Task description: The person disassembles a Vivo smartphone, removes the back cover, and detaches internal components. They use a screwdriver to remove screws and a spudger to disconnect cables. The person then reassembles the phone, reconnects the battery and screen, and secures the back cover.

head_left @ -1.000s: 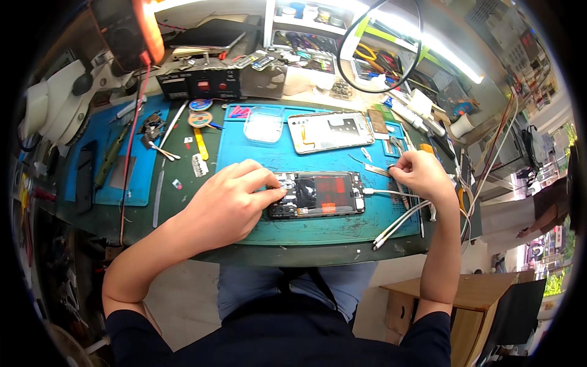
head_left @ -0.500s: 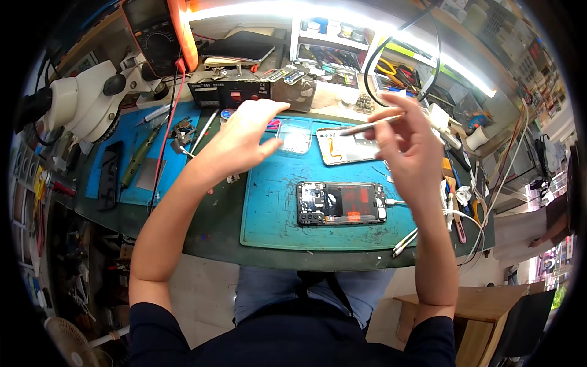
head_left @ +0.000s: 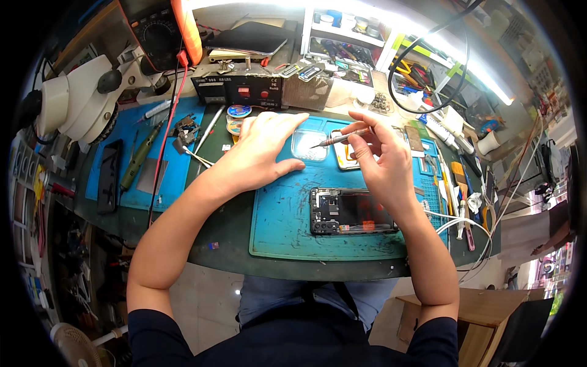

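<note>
My right hand [head_left: 385,160] pinches a slim precision screwdriver [head_left: 340,139] between thumb and fingers. Its thin dark tip points left, over a small clear plastic box [head_left: 301,150] holding tiny bits too small to make out. On the box's other side, my left hand [head_left: 260,150] is spread, thumb apart from the fingers, with nothing in it. An opened phone [head_left: 342,211] lies face down on the blue mat [head_left: 284,235], its insides bare; my right forearm covers its right end. Behind my right hand lies a pale phone back cover [head_left: 343,160], mostly hidden.
At the left stand a microscope [head_left: 79,104] and a multimeter [head_left: 154,37]. A black phone-shaped part [head_left: 110,177] and a green pen-like tool [head_left: 139,160] lie on another blue mat. Behind is a black power unit [head_left: 254,92]; white cables [head_left: 455,221] and brushes lie right.
My right hand has come left with the screwdriver, bringing its tip over the clear box. My left hand has moved slightly right and down. The whole view has shifted a little.
</note>
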### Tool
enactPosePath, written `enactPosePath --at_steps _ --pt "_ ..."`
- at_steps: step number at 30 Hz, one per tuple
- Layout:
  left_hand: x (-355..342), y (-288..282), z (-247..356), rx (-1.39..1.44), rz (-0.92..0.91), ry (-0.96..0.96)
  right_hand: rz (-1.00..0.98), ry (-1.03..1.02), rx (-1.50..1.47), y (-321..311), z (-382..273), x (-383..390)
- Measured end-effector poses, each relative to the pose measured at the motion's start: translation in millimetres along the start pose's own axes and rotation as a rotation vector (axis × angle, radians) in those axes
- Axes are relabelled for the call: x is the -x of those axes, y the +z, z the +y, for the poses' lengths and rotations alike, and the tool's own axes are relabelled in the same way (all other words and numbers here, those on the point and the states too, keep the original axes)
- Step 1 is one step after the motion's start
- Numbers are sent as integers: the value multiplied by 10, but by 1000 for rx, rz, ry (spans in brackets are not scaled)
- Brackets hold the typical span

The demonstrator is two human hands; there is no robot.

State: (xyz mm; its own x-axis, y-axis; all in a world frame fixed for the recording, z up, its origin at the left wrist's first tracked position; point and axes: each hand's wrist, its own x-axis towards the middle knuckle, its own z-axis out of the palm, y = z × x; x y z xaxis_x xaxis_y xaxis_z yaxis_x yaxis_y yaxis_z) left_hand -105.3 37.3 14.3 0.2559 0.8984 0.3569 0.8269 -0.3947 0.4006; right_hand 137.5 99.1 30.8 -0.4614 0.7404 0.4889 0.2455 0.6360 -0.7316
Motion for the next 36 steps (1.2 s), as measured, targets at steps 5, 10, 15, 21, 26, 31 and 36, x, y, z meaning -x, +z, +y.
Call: enactPosePath --at_steps 5,10,15,21,26,31,36 --pt "-43 34 -46 13 160 40 22 -13 -9 25 -4 -4" --pt "-65 -31 46 92 169 61 96 13 -96 12 -78 14" --pt "-51 -5 50 63 174 122 72 8 -111 -11 -134 28" --pt "-42 18 57 127 193 43 121 11 -123 -48 -186 52" --pt "-52 13 117 199 207 28 132 16 -162 -96 -236 64" --pt "-51 30 132 213 202 40 125 -5 -149 -132 -251 65" --pt "-62 40 164 193 196 47 106 -22 -167 -135 -212 85"
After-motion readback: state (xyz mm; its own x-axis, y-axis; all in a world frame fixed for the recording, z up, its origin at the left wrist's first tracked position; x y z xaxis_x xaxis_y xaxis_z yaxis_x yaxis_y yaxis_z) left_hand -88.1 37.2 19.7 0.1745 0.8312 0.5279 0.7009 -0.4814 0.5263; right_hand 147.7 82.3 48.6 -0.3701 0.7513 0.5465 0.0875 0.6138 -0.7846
